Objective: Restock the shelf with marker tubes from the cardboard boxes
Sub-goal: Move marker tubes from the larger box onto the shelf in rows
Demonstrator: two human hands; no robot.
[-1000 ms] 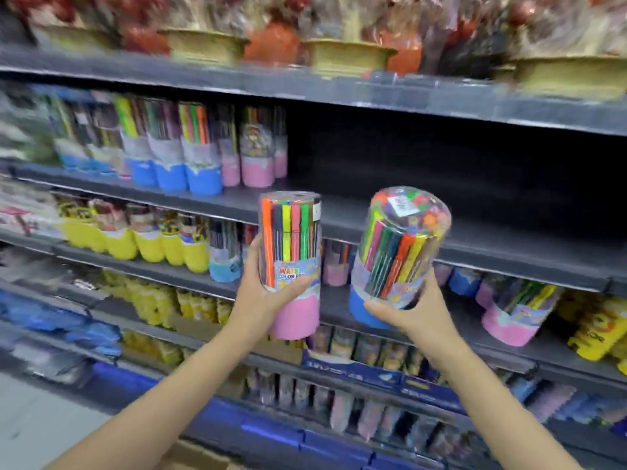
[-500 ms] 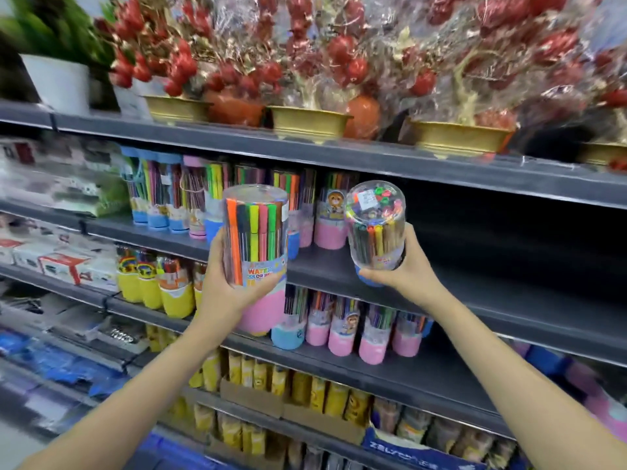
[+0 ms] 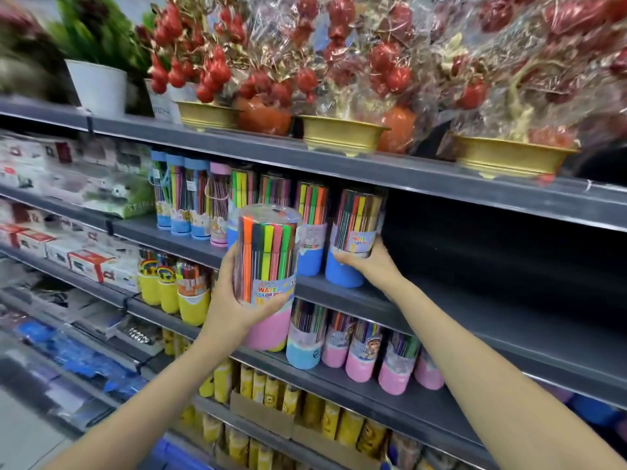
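Two marker tubes are in my grip, but the blue-based tube has now gone from the air down onto the shelf, just right of the standing row, my right hand still curled around it. My left hand grasps the pink-based tube in front of the shelf (it waits its turn), so I judge one placement nearly done.
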